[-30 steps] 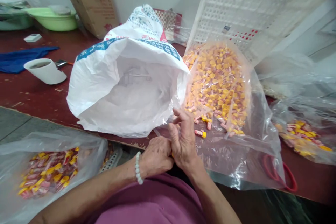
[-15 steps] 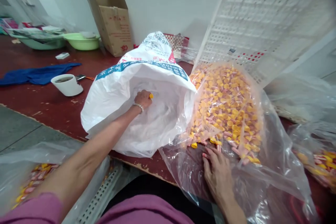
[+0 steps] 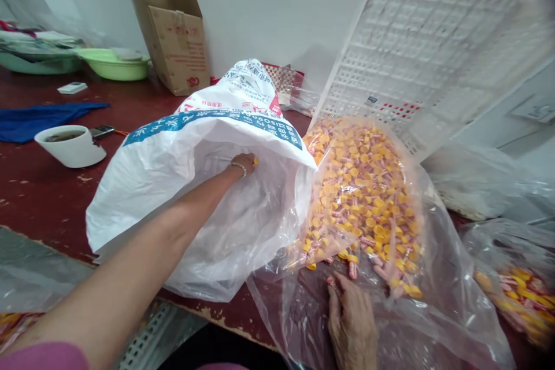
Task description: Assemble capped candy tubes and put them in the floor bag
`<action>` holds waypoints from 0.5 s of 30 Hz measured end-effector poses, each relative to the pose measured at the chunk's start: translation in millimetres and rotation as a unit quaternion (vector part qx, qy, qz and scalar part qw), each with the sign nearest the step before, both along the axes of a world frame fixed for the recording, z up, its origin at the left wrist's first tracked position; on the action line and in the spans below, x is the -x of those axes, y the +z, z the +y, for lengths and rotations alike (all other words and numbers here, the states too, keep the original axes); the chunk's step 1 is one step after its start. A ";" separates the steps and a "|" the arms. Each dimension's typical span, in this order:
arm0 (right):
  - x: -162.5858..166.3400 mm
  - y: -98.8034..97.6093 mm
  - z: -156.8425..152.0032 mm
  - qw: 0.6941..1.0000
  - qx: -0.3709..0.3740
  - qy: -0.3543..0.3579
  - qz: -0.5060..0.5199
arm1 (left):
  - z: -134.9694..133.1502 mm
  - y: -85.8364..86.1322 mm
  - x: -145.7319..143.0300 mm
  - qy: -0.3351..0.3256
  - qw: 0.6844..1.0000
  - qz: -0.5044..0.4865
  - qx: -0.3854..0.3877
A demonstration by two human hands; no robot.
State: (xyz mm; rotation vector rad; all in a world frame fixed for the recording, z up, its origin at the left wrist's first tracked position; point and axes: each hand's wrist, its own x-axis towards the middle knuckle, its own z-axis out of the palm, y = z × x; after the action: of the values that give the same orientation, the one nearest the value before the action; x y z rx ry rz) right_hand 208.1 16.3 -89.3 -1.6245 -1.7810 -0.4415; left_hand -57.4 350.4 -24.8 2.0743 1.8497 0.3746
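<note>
My left hand (image 3: 244, 162) is deep inside the mouth of a large white woven sack (image 3: 143, 179) with a clear plastic liner (image 3: 212, 260). A small yellow cap-like piece (image 3: 255, 161) shows at its closed fingertips. On the right, my right hand (image 3: 353, 321) lies with its fingers apart on a clear plastic bag (image 3: 451, 329), apparently holding nothing. Just beyond its fingers is a heap of small yellow cup-shaped pieces (image 3: 368, 202), mixed with pink-and-white striped ones (image 3: 352, 269). Part of the heap is under clear plastic.
A white perforated crate (image 3: 390, 58) leans against the wall behind the heap. Left on the red table are a white cup (image 3: 71, 147) of dark liquid, a phone (image 3: 102, 131), a blue cloth (image 3: 47, 121), a green basin (image 3: 117, 66) and a cardboard box (image 3: 180, 49). Another bag of pieces (image 3: 520, 295) is at right.
My left hand has gone deeper into the sack with the yellow piece. My right hand stays on the plastic near the heap. The camera view has shifted.
</note>
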 end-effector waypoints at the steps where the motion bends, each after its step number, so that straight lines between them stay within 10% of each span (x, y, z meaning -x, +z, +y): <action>1: 0.9 0.7 -0.1 1.000 -0.002 -0.011 0.009 | -2.5 0.4 0.2 -0.003 1.000 -0.015 0.010; 12: 22.2 31.6 -10.0 0.990 -0.008 0.054 0.128 | -110.6 38.2 38.5 0.079 0.949 -0.296 0.068; 15: 54.3 62.1 -8.7 0.970 0.015 0.122 0.210 | -170.2 48.9 36.1 0.008 0.870 -0.470 0.150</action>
State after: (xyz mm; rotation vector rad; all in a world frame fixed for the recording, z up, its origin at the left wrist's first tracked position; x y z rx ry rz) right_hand 153.9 7.6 -27.2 -1.3700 -1.6353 0.0441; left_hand -93.6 180.2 24.1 1.2785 1.2071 0.8515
